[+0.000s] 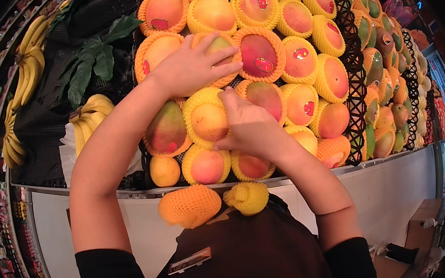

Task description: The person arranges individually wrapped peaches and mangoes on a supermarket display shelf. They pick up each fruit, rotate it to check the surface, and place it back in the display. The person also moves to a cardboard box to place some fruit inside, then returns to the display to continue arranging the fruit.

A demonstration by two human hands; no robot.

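Observation:
My left hand (192, 69) lies palm down with fingers spread over a mango (218, 45) in an orange foam net. Below it, my right hand (251, 121) grips the right side of a yellow-orange mango (208, 121) in a yellow foam net, which its fingers partly hide. A red-green mango (166, 127) in an orange net sits just left of that fruit. Behind the right hand, another red-green mango (263, 99) shows in an orange net. A dark red mango (259, 54) bearing a red sticker is beside my left fingertips.
A black lattice divider (351, 70) separates these mangoes from greener mangoes (374, 66) on the right. Bananas (92, 112) and a green leaf (94, 59) lie on black matting at left. Two foam-netted pieces, orange (189, 205) and yellow (247, 198), are at the front edge by my apron.

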